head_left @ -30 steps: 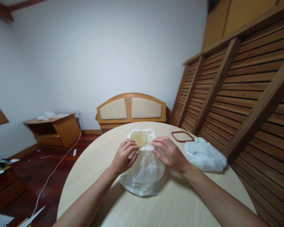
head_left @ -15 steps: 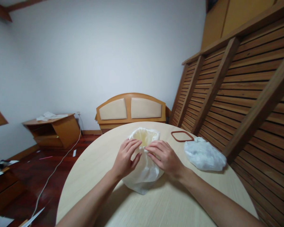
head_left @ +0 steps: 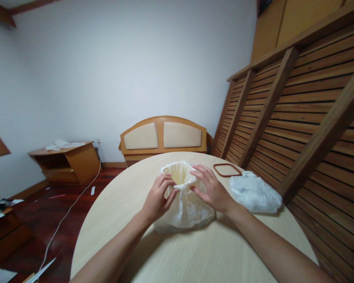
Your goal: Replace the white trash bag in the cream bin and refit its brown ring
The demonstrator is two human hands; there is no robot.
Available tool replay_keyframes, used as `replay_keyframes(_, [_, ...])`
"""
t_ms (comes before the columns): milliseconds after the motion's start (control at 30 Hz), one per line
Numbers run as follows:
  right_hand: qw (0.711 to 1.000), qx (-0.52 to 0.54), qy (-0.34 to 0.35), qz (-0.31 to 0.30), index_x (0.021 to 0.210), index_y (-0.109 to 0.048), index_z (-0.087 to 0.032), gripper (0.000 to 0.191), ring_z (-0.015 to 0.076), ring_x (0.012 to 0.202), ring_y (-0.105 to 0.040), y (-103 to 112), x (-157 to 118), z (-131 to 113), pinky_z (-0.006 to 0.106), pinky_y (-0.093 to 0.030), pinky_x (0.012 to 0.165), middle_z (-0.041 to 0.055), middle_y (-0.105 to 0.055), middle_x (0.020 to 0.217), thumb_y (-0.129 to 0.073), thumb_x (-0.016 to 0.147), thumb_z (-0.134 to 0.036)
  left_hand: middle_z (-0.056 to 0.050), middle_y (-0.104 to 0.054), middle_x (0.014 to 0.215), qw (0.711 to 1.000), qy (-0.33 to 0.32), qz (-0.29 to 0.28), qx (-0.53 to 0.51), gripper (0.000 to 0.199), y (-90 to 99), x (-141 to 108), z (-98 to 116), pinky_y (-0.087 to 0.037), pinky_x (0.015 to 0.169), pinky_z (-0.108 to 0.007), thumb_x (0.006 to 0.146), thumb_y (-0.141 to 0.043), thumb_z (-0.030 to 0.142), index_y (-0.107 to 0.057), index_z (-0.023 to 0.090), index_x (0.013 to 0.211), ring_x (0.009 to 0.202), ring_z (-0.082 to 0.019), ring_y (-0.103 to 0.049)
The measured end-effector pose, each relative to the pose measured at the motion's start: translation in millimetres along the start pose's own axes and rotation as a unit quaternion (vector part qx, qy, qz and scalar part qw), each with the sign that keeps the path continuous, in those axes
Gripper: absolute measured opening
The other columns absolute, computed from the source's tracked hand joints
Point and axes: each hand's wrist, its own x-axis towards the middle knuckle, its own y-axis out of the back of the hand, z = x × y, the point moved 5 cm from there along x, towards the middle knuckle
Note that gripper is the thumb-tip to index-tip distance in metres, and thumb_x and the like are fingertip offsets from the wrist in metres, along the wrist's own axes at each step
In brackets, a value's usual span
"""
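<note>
A translucent white plastic bag [head_left: 184, 210] lines an open container [head_left: 178, 175] with a pale yellow inside, and its edge is folded over the rim. My left hand [head_left: 161, 196] pinches the bag at the rim's near left side. At the right side of the rim, my right hand [head_left: 211, 188] has its thumb and fingers apart, with the fingertips at the bag's edge. The bag hangs loosely around the container down to the table.
On the round pale table [head_left: 115, 208], a reddish-brown rounded frame [head_left: 227, 170] and a bundle of white plastic bags [head_left: 255, 192] lie to the right. Beyond stands a headboard [head_left: 163, 135]; wooden slatted panels [head_left: 295, 114] lean at the right.
My right hand has moved right along the rim and its fingers have spread. The bag's mouth is wider, and its lower part has shifted right. My left hand has barely moved.
</note>
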Motion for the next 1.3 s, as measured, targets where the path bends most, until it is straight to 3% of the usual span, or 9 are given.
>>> replay_keyframes(200, [0.989, 0.1, -0.108, -0.025, 0.158, -0.014, -0.029, 0.084, 0.0282, 0.143, -0.043, -22.9, -14.2, 11.5, 0.052, -0.046, 0.111, 0.0146, -0.034, 0.16, -0.064, 0.091, -0.027, -0.011, -0.062, 0.115, 1.0, 0.019, 0.003, -0.014, 0.022, 4.7, -3.3, -13.9, -0.048, 0.105, -0.046, 0.09, -0.054, 0.015, -0.056, 0.02, 0.112, 0.118, -0.025, -0.057])
replay_keyframes(300, [0.975, 0.161, -0.147, -0.033, 0.16, -0.005, -0.031, 0.09, 0.0288, 0.142, -0.044, -32.0, -18.0, 11.1, 0.049, -0.053, 0.104, 0.0166, -0.028, 0.163, -0.064, 0.091, -0.03, -0.012, -0.062, 0.123, 1.0, 0.016, 0.001, -0.001, 0.036, 5.9, -4.3, -13.2, -0.042, 0.11, -0.052, 0.09, -0.055, 0.018, -0.054, 0.02, 0.126, 0.123, -0.028, -0.054])
replay_keyframes(400, [0.964, 0.199, -0.169, -0.045, 0.16, 0.002, -0.029, 0.093, 0.0296, 0.142, -0.045, -39.7, -20.7, 12.5, 0.052, -0.052, 0.104, 0.02, -0.029, 0.162, -0.062, 0.093, -0.033, -0.01, -0.065, 0.118, 1.0, 0.006, -0.007, 0.021, 0.032, 3.1, -3.5, -9.2, -0.043, 0.109, -0.05, 0.092, -0.059, 0.018, -0.058, 0.022, 0.123, 0.12, -0.027, -0.055])
replay_keyframes(500, [0.955, 0.213, -0.188, -0.082, 0.16, 0.002, -0.027, 0.092, 0.0293, 0.131, -0.056, -45.8, -23.4, 15.6, 0.055, -0.05, 0.105, 0.0221, -0.039, 0.156, -0.061, 0.094, -0.037, -0.009, -0.066, 0.108, 1.0, 0.005, -0.005, 0.019, 0.019, 1.5, -2.3, -10.1, -0.049, 0.101, -0.044, 0.092, -0.058, 0.015, -0.06, 0.021, 0.11, 0.112, -0.024, -0.057])
replay_keyframes(600, [0.958, 0.187, -0.201, -0.082, 0.158, -0.016, -0.026, 0.083, 0.03, 0.124, -0.06, -40.9, -23.0, 18.6, 0.055, -0.054, 0.099, 0.0198, -0.05, 0.146, -0.063, 0.092, -0.042, -0.009, -0.064, 0.109, 1.0, 0.025, 0.003, 0.0, 0.014, 3.6, -2.8, -18.1, -0.049, 0.1, -0.044, 0.089, -0.056, 0.012, -0.056, 0.021, 0.101, 0.112, -0.024, -0.057])
replay_keyframes(733, [0.976, 0.111, -0.184, -0.028, 0.151, -0.032, -0.023, 0.077, 0.0319, 0.138, -0.045, -22.6, -17.2, 19.7, 0.056, -0.043, 0.111, 0.0176, -0.047, 0.147, -0.067, 0.087, -0.048, -0.011, -0.061, 0.116, 0.998, 0.054, 0.008, -0.04, 0.015, 8.1, -5.9, -31.3, -0.047, 0.104, -0.047, 0.084, -0.051, 0.01, -0.05, 0.021, 0.094, 0.117, -0.025, -0.056])
replay_keyframes(833, [0.978, 0.1, -0.178, -0.031, 0.156, -0.022, -0.021, 0.095, 0.0329, 0.149, -0.03, -18.2, -15.6, 21.4, 0.057, -0.027, 0.121, 0.0186, -0.031, 0.16, -0.071, 0.082, -0.055, -0.011, -0.06, 0.12, 0.996, 0.051, 0.0, -0.078, 0.013, 9.6, -7.7, -36.1, -0.043, 0.109, -0.05, 0.084, -0.048, 0.01, -0.048, 0.021, 0.091, 0.123, -0.026, -0.054])
replay_keyframes(967, [0.965, 0.143, -0.208, -0.071, 0.161, -0.008, -0.021, 0.113, 0.0324, 0.153, -0.019, -27.5, -19.7, 25.5, 0.056, -0.02, 0.124, 0.018, -0.017, 0.166, -0.074, 0.078, -0.061, -0.012, -0.06, 0.124, 0.994, 0.042, -0.013, -0.104, 0.011, 11.9, -7.4, -36.9, -0.043, 0.11, -0.052, 0.086, -0.048, 0.012, -0.049, 0.021, 0.091, 0.131, -0.028, -0.05])
replay_keyframes(1300, [0.925, 0.253, -0.236, -0.157, 0.16, 0.012, -0.024, 0.116, 0.0292, 0.155, -0.011, -54.4, -32.8, 25.3, 0.056, -0.014, 0.124, 0.0178, -0.004, 0.168, -0.069, 0.085, -0.059, -0.011, -0.061, 0.128, 0.999, 0.009, -0.004, 0.034, 0.034, 7.6, -5.0, -8.4, -0.045, 0.108, -0.051, 0.094, -0.054, 0.02, -0.057, 0.024, 0.128, 0.128, -0.028, -0.05])
